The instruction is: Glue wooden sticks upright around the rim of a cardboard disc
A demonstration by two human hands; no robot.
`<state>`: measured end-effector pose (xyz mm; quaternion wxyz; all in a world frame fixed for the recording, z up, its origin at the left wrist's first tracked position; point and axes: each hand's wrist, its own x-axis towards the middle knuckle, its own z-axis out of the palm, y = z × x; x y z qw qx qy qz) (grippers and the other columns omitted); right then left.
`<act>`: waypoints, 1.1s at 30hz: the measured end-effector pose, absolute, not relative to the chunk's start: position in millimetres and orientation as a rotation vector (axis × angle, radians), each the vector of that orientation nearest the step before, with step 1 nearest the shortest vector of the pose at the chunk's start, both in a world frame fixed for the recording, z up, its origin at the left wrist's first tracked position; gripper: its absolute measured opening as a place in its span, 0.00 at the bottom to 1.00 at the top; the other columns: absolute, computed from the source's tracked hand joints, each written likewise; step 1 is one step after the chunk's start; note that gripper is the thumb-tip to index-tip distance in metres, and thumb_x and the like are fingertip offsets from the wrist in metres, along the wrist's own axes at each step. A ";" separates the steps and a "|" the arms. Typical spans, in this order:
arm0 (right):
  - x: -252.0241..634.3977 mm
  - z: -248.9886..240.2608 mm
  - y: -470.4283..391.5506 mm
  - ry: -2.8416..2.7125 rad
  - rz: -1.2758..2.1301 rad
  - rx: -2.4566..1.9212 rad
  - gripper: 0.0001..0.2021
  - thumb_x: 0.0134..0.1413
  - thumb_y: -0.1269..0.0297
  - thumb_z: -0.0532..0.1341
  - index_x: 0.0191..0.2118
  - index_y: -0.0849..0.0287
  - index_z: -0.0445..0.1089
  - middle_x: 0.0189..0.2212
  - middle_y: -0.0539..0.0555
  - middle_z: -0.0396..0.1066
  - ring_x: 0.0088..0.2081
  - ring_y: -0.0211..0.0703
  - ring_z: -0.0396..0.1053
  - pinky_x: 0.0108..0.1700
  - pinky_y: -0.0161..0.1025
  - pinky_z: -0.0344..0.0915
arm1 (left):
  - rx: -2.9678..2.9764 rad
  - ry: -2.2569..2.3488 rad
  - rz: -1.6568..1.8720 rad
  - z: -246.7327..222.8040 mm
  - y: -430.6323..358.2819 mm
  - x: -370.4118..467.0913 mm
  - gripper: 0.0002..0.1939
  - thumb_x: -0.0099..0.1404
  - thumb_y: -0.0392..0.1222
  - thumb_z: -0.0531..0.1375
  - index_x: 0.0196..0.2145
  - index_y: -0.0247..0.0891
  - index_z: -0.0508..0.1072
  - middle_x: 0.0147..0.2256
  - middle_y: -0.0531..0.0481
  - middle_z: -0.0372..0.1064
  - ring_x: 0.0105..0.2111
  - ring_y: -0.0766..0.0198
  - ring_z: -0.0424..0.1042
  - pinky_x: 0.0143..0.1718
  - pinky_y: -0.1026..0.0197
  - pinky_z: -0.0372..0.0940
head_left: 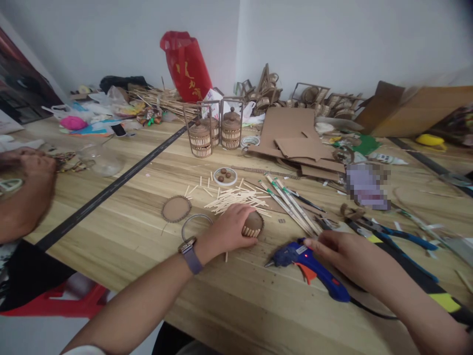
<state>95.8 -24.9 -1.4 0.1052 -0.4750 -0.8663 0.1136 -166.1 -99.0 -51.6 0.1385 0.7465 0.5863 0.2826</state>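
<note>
My left hand (236,228) is closed around a small round cardboard piece (254,224) with short wooden sticks standing along its rim. On the right, a blue glue gun (320,271) with an orange trigger and a lit red light has its nozzle toward the left. The fingers of my right hand (332,249) are curled, and their tips pinch the gun's upper rear end. Its handle stays uncovered. Beyond my left hand lies a pile of short wooden sticks (238,198). A round cardboard disc (176,209) and a thin ring (188,224) lie to its left.
Behind the sticks is a white dish (225,183) with brown beads. Lidded miniature baskets (200,140) stand farther back. Pliers (402,236), a pack of sticks (291,204) and cardboard sheets (288,128) lie to the right. Another person's hand (37,165) is at the left edge.
</note>
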 end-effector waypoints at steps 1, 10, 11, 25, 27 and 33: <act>90.7 0.7 -23.3 -2.626 0.251 -1.414 0.18 0.53 0.48 0.57 0.20 0.53 0.69 0.16 0.51 0.71 0.19 0.44 0.68 0.20 0.36 0.58 | 2.158 1.696 0.815 -51.4 -98.9 -166.1 0.34 0.52 0.40 0.69 0.55 0.40 0.61 0.56 0.41 0.62 0.58 0.50 0.60 0.60 0.46 0.57; 12.1 -6.1 -3.0 -2.967 0.006 -1.067 0.10 0.56 0.73 0.53 0.34 0.59 0.72 0.34 0.58 0.76 0.39 0.46 0.72 0.39 0.35 0.62 | 2.191 1.682 0.819 -52.9 -98.9 -167.0 0.35 0.52 0.42 0.69 0.55 0.40 0.61 0.56 0.41 0.62 0.57 0.49 0.61 0.59 0.46 0.57; 6.5 -9.1 -1.1 -2.973 0.000 -1.059 0.11 0.56 0.74 0.52 0.34 0.59 0.72 0.35 0.58 0.76 0.39 0.45 0.72 0.39 0.35 0.62 | 2.196 1.683 0.818 -53.1 -99.1 -167.2 0.35 0.52 0.42 0.69 0.55 0.39 0.61 0.56 0.41 0.62 0.57 0.49 0.61 0.59 0.46 0.57; 21.5 -3.8 0.3 -3.114 -0.124 -1.261 0.10 0.53 0.73 0.55 0.33 0.63 0.75 0.34 0.65 0.77 0.38 0.53 0.75 0.35 0.40 0.65 | 2.186 1.708 0.768 -50.2 -99.5 -166.3 0.36 0.52 0.43 0.70 0.55 0.36 0.62 0.56 0.38 0.62 0.58 0.49 0.60 0.60 0.47 0.57; 19.3 -3.3 -3.8 -3.129 -0.132 -1.175 0.10 0.54 0.74 0.55 0.36 0.62 0.73 0.36 0.64 0.77 0.39 0.51 0.74 0.38 0.38 0.64 | 2.189 1.710 0.780 -51.6 -99.4 -166.7 0.36 0.52 0.43 0.70 0.55 0.36 0.61 0.56 0.39 0.62 0.58 0.49 0.60 0.59 0.47 0.57; 11.0 -14.2 -12.3 -3.085 -0.145 -1.115 0.11 0.58 0.75 0.53 0.44 0.66 0.69 0.33 0.67 0.76 0.38 0.55 0.75 0.37 0.41 0.64 | 2.196 1.698 0.781 -52.6 -98.4 -168.1 0.35 0.52 0.44 0.70 0.55 0.39 0.62 0.56 0.41 0.63 0.57 0.49 0.61 0.59 0.47 0.57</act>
